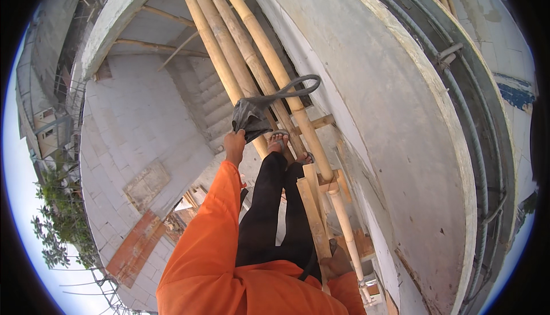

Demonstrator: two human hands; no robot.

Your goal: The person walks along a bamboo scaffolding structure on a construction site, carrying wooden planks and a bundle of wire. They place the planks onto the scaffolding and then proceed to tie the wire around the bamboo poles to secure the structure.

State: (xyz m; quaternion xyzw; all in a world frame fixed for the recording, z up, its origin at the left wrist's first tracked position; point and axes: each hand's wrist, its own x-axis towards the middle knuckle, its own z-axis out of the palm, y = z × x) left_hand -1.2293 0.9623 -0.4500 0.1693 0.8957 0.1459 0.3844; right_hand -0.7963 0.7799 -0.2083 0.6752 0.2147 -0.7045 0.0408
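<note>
My left hand (234, 145), at the end of an orange sleeve, is closed on a dark grey cloth bag (250, 116). The bag hangs crumpled, and its long strap (299, 87) loops out to the right over the bamboo poles (239, 57). My right hand (337, 263) is low on the right, close against a wooden upright (315, 214); its fingers are mostly hidden, so their grip cannot be made out. Below the bag, my sandalled feet (278, 141) stand on the poles.
A curved concrete wall (395, 85) rises along the right, with steel bars (452, 85) beyond its rim. At left is a grey block wall (137, 120) with a reddish board (136, 249). A drop with rubble and timber shows below the poles. A wooden crosspiece (318, 124) lies under the bamboo.
</note>
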